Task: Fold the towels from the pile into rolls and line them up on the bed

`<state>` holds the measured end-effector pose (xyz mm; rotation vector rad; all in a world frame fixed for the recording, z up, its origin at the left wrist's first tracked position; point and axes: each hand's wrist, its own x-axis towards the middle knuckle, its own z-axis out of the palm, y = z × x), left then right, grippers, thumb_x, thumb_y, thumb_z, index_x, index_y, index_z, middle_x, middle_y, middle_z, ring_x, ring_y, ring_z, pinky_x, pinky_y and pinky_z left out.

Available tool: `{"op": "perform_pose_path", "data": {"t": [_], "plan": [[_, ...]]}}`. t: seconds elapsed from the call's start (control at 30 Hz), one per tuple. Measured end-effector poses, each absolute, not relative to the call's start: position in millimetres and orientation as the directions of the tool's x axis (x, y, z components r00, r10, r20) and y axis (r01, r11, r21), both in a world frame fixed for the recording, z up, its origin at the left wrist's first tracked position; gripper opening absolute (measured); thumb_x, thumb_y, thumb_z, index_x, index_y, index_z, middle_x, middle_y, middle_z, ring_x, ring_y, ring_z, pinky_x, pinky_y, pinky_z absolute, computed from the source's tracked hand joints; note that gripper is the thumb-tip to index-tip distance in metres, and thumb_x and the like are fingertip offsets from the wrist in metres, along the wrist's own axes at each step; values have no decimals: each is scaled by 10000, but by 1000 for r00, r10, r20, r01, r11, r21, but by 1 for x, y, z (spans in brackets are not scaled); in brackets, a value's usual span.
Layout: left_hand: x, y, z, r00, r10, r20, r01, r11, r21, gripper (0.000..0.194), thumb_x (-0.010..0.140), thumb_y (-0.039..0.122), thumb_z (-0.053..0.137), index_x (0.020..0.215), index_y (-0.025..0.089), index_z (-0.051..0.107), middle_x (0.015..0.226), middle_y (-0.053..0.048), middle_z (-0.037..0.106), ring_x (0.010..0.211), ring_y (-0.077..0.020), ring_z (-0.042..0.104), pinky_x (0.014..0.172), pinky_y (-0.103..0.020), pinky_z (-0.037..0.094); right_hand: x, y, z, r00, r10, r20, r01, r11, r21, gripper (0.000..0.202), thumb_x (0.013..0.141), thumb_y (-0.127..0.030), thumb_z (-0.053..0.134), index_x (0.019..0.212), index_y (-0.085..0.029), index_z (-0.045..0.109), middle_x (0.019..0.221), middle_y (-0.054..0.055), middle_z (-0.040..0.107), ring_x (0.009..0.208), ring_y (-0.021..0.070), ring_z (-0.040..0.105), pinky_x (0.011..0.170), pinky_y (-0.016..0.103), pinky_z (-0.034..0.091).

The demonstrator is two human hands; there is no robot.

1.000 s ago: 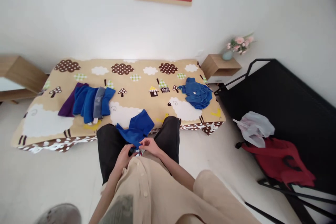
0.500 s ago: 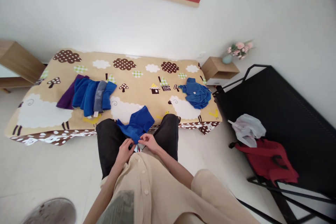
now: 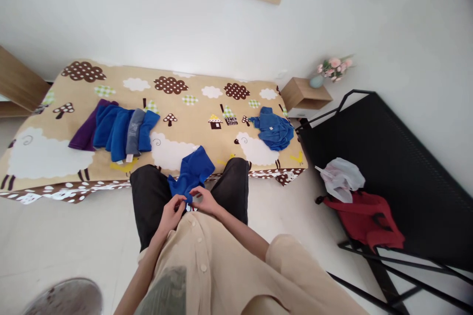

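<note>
A blue cloth (image 3: 195, 165) lies between my knees, its far end resting on the bed's front edge and its near end reaching into my lap. My left hand (image 3: 173, 212) pinches the near end of this cloth between thumb and fingers. Close beside it, my right hand (image 3: 205, 201) has finger and thumb on the same near end. A small white and red patch shows just below the fingers; what it is I cannot make out. On the bed to the left, folded cloths (image 3: 121, 125) overlap in a row, purple, blue and grey. Crumpled blue cloths (image 3: 274, 129) are heaped to the right.
The bed (image 3: 199, 125) has a sheep-patterned cover. Right of it stands a black frame (image 3: 406, 192) with a red bag (image 3: 369, 219) and a white plastic bag (image 3: 342, 177). A wooden nightstand (image 3: 301, 91) carries a flower vase (image 3: 318, 81). A round stool (image 3: 64, 298) is at lower left.
The view has shifted slightly, so most things sit a little further left. My fingers have moved a little at the cloth's near end, and its folds have changed slightly.
</note>
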<state>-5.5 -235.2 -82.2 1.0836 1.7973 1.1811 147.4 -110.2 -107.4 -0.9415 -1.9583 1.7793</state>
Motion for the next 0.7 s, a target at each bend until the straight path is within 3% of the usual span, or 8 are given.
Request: {"op": "perform_pose_path", "data": {"t": [0.17, 0.27, 0.37, 0.43, 0.5, 0.6, 0.67, 0.7], "plan": [[4, -239, -66, -379, 918, -117, 233, 217, 948, 306, 941, 446, 547, 983, 182, 695, 948, -55, 748, 780, -178, 712, 757, -300, 589, 147, -113, -112, -822, 569, -21, 272, 361, -892, 298, 723, -156, 838, 986, -228, 720, 1072, 50, 753, 1062, 242, 654, 989, 381, 477], [8, -241, -57, -383, 921, -76, 292, 198, 935, 299, 960, 429, 536, 977, 186, 710, 942, -54, 759, 792, -179, 726, 775, -299, 599, 148, -113, -115, -775, 632, 18, 300, 393, -869, 224, 798, -109, 741, 987, -227, 712, 1060, 46, 758, 1053, 237, 667, 995, 378, 475], [9, -244, -42, -388, 920, 52, 464, 146, 874, 261, 985, 371, 535, 973, 194, 726, 850, -29, 747, 733, -156, 714, 728, -255, 586, 151, -109, -118, -679, 734, 8, 375, 356, -856, 223, 816, -48, 640, 929, -233, 693, 1029, 33, 746, 1023, 227, 676, 991, 365, 487], [5, -249, -28, -379, 898, 223, 642, 81, 763, 219, 999, 309, 550, 990, 200, 740, 779, -8, 720, 657, -130, 687, 662, -217, 555, 153, -103, -120, -664, 747, -32, 417, 334, -845, 242, 795, -19, 610, 879, -235, 680, 1014, 26, 735, 985, 221, 679, 966, 349, 502], [-6, -257, -12, -277, 867, 414, 816, -16, 578, 179, 995, 226, 587, 1061, 210, 753, 782, -2, 722, 640, -113, 683, 647, -199, 533, 154, -97, -122, -672, 736, -84, 453, 319, -832, 251, 777, -3, 599, 849, -231, 675, 998, 28, 729, 947, 218, 680, 934, 336, 517], [-37, -273, 14, -84, 794, 602, 955, -108, 275, 319, 939, 103, 667, 1217, 240, 744, 860, -14, 754, 692, -121, 703, 716, -220, 538, 154, -92, -123, -657, 742, -135, 501, 295, -813, 249, 775, -11, 621, 880, -226, 689, 1006, 40, 732, 963, 229, 685, 941, 339, 531], [-65, -288, 27, -95, 721, 686, 982, -46, 184, 383, 883, 77, 733, 1214, 269, 755, 843, -13, 745, 675, -137, 683, 718, -253, 529, 153, -92, -123, -648, 750, -134, 508, 294, -809, 269, 780, -28, 640, 947, -228, 705, 1056, 47, 739, 1020, 240, 689, 987, 354, 529], [-79, -297, 31, -162, 691, 705, 976, 5, 219, 374, 855, 86, 766, 1173, 283, 769, 807, -8, 728, 649, -143, 659, 689, -264, 511, 153, -92, -122, -644, 754, -129, 509, 296, -809, 283, 781, -33, 644, 975, -229, 711, 1078, 50, 741, 1041, 244, 691, 1004, 360, 527]]}}
